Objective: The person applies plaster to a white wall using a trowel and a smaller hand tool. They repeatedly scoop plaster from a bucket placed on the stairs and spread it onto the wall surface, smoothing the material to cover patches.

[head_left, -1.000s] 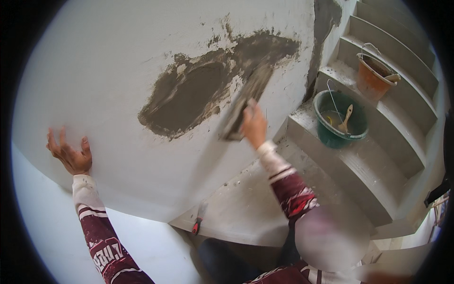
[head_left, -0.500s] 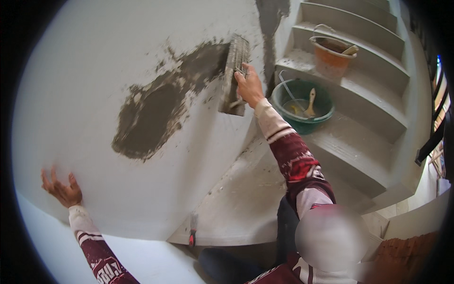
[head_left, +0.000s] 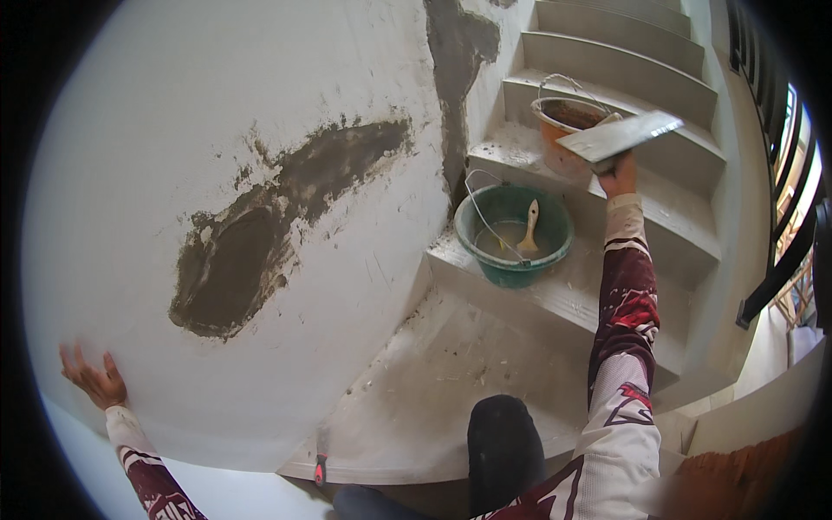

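My right hand [head_left: 619, 176] is closed around a plastering trowel [head_left: 620, 137], its flat metal blade turned upward beside the orange bucket [head_left: 568, 156]. The bucket stands on a stair step, with brownish material inside and its wire handle raised. At the lower left, my left hand [head_left: 94, 379] rests against the white wall [head_left: 113, 217] with fingers spread, holding nothing. Between the hands, a grey mortar patch [head_left: 234, 260] runs diagonally up the wall, darker and smoother at its lower end.
On a lower step sits a green bucket [head_left: 511, 276] with cloudy liquid and a paintbrush [head_left: 530, 227]. A red-and-black-handled scraper [head_left: 321, 468] lies at the landing's edge. Stairs [head_left: 615, 61] climb at the right beside a black railing [head_left: 784, 234]. Another grey patch [head_left: 455, 61] marks the wall corner.
My right hand has carried the trowel off the wall, rightward to the orange bucket, and its blade has turned upward. My left hand remains on the wall. The view has shifted somewhat.
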Tool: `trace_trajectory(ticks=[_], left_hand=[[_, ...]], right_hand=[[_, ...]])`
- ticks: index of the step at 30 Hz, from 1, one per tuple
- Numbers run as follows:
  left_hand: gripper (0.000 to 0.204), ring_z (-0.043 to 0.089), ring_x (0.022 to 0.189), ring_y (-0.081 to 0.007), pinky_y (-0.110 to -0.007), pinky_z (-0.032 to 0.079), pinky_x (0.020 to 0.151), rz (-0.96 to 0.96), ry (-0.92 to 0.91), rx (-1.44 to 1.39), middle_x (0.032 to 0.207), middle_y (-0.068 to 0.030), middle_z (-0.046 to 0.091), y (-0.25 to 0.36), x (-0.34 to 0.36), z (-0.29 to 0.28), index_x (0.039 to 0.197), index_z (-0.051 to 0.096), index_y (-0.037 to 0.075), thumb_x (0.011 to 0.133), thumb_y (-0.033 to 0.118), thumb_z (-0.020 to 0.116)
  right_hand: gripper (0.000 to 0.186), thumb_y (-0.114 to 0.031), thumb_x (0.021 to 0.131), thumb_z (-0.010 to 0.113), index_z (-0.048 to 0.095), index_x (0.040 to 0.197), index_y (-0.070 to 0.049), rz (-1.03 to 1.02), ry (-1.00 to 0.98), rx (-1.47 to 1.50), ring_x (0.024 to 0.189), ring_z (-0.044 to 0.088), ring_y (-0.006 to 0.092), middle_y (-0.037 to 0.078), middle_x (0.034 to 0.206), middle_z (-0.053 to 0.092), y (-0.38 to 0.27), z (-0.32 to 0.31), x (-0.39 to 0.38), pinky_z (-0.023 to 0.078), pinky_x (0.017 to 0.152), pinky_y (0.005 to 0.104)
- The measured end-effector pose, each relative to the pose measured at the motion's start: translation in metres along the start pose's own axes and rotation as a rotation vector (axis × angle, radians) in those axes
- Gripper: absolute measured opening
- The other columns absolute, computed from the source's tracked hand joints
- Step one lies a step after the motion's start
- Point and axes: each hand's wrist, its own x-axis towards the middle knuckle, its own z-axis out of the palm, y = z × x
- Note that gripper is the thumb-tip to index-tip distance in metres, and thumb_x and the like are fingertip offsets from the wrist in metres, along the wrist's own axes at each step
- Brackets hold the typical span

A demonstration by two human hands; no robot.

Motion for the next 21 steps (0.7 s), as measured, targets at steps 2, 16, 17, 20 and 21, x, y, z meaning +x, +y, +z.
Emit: trace_trajectory(ticks=[2, 16, 17, 20, 21], left_hand=[[0.057, 0.025, 0.145, -0.0359, -0.061, 0.012, 0.116, 0.012, -0.027, 0.018, 0.155, -0.0176, 0.029, -0.008, 0.009, -0.006, 0.144, 0.038, 0.016, 0.097, 0.044, 0.051], [0.057, 0.023, 0.145, -0.0366, -0.062, 0.012, 0.116, 0.017, 0.011, 0.041, 0.157, -0.0164, 0.025, 0.005, 0.014, -0.008, 0.147, 0.033, 0.019, 0.099, 0.048, 0.044], [0.057, 0.023, 0.145, -0.0365, -0.062, 0.012, 0.116, 0.014, 0.021, 0.038, 0.157, -0.0164, 0.025, 0.005, 0.014, -0.007, 0.147, 0.033, 0.019, 0.099, 0.048, 0.043], [0.058, 0.023, 0.145, -0.0365, -0.062, 0.014, 0.116, 0.005, 0.029, 0.04, 0.157, -0.0162, 0.025, 0.002, 0.011, -0.004, 0.147, 0.033, 0.018, 0.099, 0.047, 0.046], [0.058, 0.024, 0.145, -0.0366, -0.062, 0.014, 0.116, 0.01, 0.023, 0.033, 0.156, -0.0165, 0.026, -0.001, 0.012, -0.005, 0.147, 0.034, 0.018, 0.099, 0.046, 0.047]], right_hand=[[0.041, -0.035, 0.1, 0.047, 0.054, 0.131, -0.009, -0.057, -0.005, 0.046, 0.116, 0.06, 0.0293, 0.009, 0.132, 0.059, 0.003, -0.003, 0.011, 0.049, 0.1, 0.0455], [0.033, -0.015, 0.088, 0.056, 0.061, 0.119, -0.003, 0.003, 0.115, -0.185, 0.097, 0.066, 0.0302, 0.013, 0.115, 0.064, 0.006, -0.035, 0.081, 0.052, 0.082, 0.0412], [0.033, -0.014, 0.088, 0.057, 0.062, 0.118, -0.003, -0.027, 0.142, -0.228, 0.095, 0.066, 0.0304, 0.013, 0.113, 0.065, -0.004, -0.03, 0.085, 0.053, 0.08, 0.0409], [0.031, -0.013, 0.092, 0.056, 0.061, 0.12, -0.001, -0.096, 0.214, -0.315, 0.093, 0.068, 0.0269, 0.012, 0.111, 0.067, -0.029, -0.023, 0.075, 0.055, 0.079, 0.0385], [0.031, -0.014, 0.092, 0.057, 0.06, 0.121, -0.001, -0.139, 0.245, -0.311, 0.094, 0.068, 0.0258, 0.012, 0.111, 0.067, -0.022, -0.022, 0.061, 0.056, 0.08, 0.038]])
